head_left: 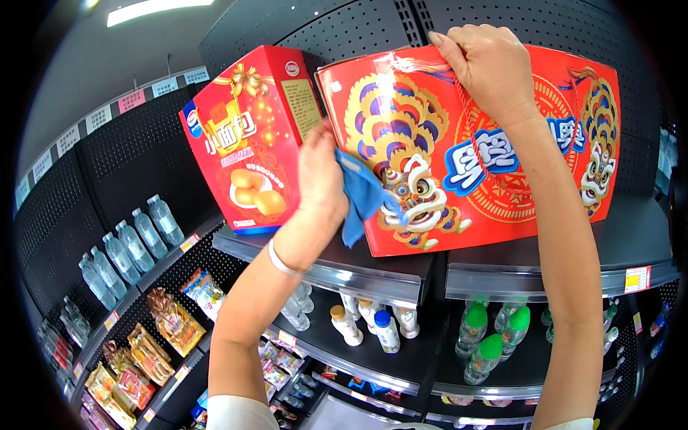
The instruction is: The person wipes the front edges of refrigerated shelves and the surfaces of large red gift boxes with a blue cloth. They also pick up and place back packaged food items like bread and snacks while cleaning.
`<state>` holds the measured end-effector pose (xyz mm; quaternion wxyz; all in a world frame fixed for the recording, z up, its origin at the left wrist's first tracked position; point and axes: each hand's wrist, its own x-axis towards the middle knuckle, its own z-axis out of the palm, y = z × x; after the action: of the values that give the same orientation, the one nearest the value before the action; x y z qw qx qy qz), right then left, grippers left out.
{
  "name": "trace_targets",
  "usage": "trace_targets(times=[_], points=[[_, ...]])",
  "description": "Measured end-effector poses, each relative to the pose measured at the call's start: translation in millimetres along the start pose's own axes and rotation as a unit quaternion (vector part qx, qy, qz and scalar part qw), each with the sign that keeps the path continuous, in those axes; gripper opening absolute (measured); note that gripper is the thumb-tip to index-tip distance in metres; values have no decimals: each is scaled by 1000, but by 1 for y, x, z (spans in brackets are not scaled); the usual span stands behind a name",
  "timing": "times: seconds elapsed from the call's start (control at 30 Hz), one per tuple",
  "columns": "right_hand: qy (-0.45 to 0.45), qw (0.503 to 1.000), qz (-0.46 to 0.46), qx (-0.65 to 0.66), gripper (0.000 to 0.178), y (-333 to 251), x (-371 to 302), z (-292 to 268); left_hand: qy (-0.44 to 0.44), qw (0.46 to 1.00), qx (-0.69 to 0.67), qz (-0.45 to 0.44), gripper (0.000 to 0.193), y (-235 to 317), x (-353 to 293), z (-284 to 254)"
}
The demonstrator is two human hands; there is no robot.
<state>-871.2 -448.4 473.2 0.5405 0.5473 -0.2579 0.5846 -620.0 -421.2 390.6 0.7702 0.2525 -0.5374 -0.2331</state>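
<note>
A large red gift box (pixel 502 193) with lion-dance pictures and a red rope handle (pixel 469 136) stands tilted on the top shelf. My right hand (pixel 494 72) is closed over its top edge, where the rope comes up. My left hand (pixel 321 175) is closed on a blue cloth (pixel 364 192), which hangs against the left end of the big box. Left of that hand stands a tall red carton (pixel 247 158) with a bread picture and a gold bow. The fingertips of my left hand are partly hidden in the gap between the two boxes.
The top shelf edge (pixel 344 276) carries a clear label strip. Below it stand white bottles (pixel 385 331) and green-capped bottles (pixel 481 358). On the left shelves are water bottles (pixel 122 259) and bagged snacks (pixel 175 322). A black perforated back panel (pixel 344 32) rises behind the boxes.
</note>
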Motion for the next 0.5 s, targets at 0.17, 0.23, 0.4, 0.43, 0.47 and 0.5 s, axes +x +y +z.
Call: trace_targets(times=[0.17, 0.23, 0.4, 0.43, 0.47, 0.5], points=[[1, 1000, 7, -10, 45, 6, -3, -3, -35, 947, 0, 319, 33, 94, 36, 47], [23, 1000, 7, 2, 44, 3, -2, 0, -4, 854, 76, 514, 32, 123, 76, 62], [27, 999, 13, 11, 43, 0, 0, 1, -23, 807, 417, 417, 47, 129, 124, 97], [30, 999, 13, 18, 43, -2, 0, 1, -83, 870, 390, 289, 39, 122, 121, 92], [33, 999, 15, 21, 43, 0, -1, 1, -135, 853, 398, 309, 40, 124, 107, 91], [37, 999, 17, 25, 42, 0, -1, 1, -186, 833, 406, 328, 40, 127, 93, 85]])
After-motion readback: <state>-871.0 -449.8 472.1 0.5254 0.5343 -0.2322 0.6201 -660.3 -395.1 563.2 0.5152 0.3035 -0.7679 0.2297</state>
